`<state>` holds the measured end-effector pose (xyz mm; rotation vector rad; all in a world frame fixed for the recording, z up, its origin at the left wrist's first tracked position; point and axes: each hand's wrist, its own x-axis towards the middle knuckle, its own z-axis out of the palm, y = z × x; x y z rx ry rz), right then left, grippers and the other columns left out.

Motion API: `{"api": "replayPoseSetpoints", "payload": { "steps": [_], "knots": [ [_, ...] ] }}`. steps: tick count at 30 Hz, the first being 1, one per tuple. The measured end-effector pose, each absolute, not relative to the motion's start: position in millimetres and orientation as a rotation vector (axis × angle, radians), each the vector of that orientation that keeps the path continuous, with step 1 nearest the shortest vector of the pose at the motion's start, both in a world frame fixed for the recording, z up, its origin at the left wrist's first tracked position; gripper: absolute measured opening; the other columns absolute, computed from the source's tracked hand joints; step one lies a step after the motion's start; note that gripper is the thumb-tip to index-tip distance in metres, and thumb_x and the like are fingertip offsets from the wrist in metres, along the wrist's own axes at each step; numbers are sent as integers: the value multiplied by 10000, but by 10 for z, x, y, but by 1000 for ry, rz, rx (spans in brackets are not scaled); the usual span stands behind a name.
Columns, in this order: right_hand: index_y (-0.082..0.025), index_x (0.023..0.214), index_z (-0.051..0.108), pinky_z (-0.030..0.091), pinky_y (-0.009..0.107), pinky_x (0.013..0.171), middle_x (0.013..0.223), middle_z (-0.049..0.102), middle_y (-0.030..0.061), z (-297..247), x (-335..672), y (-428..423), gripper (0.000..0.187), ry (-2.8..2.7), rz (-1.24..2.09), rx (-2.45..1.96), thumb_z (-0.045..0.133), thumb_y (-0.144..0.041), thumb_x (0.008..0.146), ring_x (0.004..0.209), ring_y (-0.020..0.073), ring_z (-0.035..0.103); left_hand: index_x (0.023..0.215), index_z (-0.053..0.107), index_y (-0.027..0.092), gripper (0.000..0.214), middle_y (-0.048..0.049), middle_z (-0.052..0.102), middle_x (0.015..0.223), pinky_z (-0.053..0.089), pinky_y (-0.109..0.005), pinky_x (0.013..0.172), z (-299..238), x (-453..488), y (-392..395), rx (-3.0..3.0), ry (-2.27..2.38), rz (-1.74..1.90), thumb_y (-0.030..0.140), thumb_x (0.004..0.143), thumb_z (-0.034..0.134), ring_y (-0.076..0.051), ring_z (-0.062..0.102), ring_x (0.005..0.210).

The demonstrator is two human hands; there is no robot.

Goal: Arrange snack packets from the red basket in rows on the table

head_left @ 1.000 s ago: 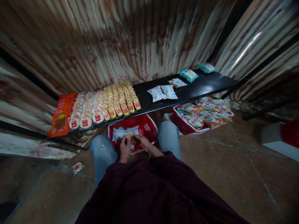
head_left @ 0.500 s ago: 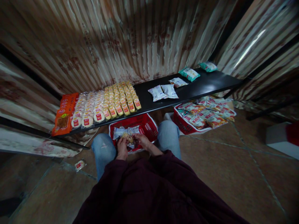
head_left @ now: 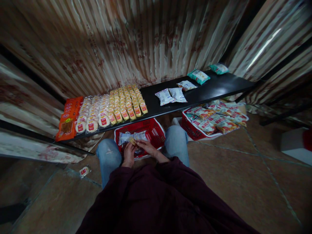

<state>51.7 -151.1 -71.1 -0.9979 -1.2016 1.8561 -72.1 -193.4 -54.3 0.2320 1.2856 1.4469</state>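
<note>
Over a red plastic basket between my knees, my left hand and my right hand come together on a small yellowish wrapped snack packet. Fingers of both hands are closed about it and hide most of it. White-and-blue snack packets lie in the basket just beyond my fingertips. Other contents under my hands are too dark to make out.
A black shelf crosses ahead, bearing rows of yellow snack packs, round wrapped cakes, an orange bag, white packets and green bags. A second basket holds several bags. One wrapped cake lies on the floor.
My right hand has shifted left over the yellowish packet, closer to my left hand. Less of the packet shows now. The shelf goods have stayed put.
</note>
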Motion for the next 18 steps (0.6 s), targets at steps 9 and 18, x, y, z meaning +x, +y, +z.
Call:
{"api": "replayPoseSetpoints", "payload": {
  "steps": [9, 18],
  "knots": [
    [-220, 985, 668, 502, 345, 811, 953, 690, 29, -703, 511, -1511, 485, -1092, 1848, -1071, 762, -497, 598, 883, 198, 631, 990, 692, 175, 269, -90, 656, 1184, 509, -264, 750, -484, -697, -1983, 412, 1443, 1330, 250, 739, 632, -190, 617, 1003],
    [-211, 974, 635, 465, 246, 537, 789, 660, -13, -674, 504, -1542, 436, -905, 1930, -1126, 742, -412, 602, 621, 133, 590, 910, 716, 173, 244, -51, 716, 940, 483, -228, 677, -467, -626, -1979, 563, 1492, 1323, 184, 680, 635, -139, 630, 796]
  ]
}}
